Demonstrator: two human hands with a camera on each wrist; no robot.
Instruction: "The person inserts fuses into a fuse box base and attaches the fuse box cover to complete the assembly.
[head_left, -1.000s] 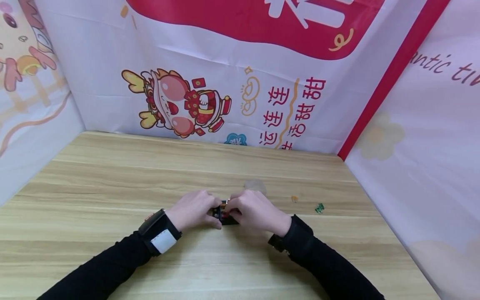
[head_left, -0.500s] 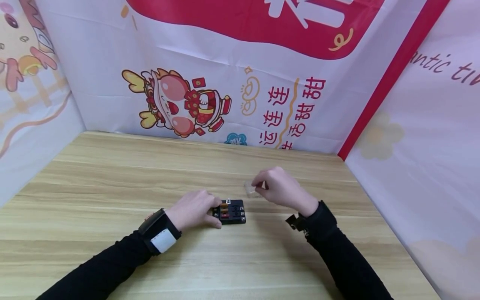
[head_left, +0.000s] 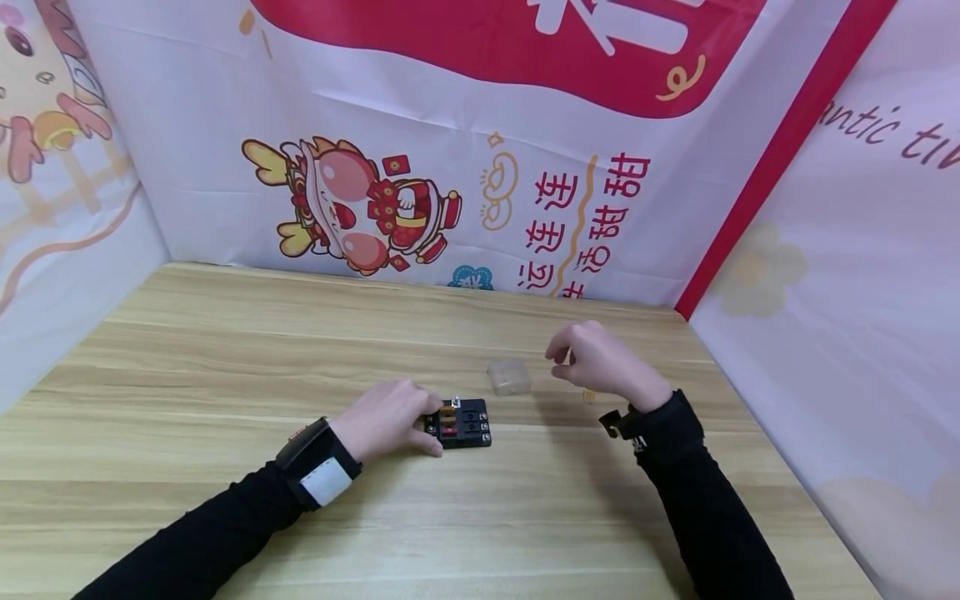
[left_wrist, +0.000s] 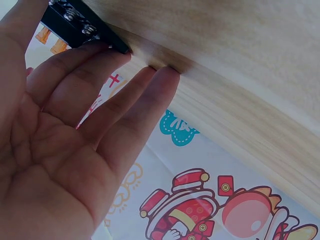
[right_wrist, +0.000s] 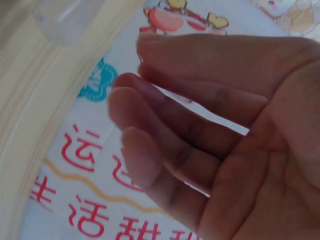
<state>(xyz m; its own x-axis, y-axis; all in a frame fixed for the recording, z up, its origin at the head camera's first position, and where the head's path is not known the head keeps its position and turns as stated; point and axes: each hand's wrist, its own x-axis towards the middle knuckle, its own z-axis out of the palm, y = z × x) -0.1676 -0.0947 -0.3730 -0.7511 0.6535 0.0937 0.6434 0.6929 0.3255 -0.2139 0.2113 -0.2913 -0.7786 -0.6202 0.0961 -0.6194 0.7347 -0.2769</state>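
Note:
A black fuse block (head_left: 471,427) lies on the table with orange fuses and one red fuse (head_left: 448,432) in its left part. My left hand (head_left: 390,418) grips its left end between thumb and fingers. In the left wrist view, the fingertips (left_wrist: 120,56) meet the block's edge, and two orange fuses (left_wrist: 59,46) show beyond its screws. My right hand (head_left: 600,360) hovers over the table to the right, fingers loosely bent around nothing. A clear plastic cover (head_left: 510,377) sits between the block and that hand.
A loose orange fuse (head_left: 588,397) lies below the right hand. The wooden table (head_left: 315,333) ends at a printed cloth wall (head_left: 420,100) behind and another cloth (head_left: 862,333) on the right.
My right hand has left the fuse block, passed over the clear cover and moved farther right. The green pieces at the right are now hidden behind its wrist. The left hand stays put.

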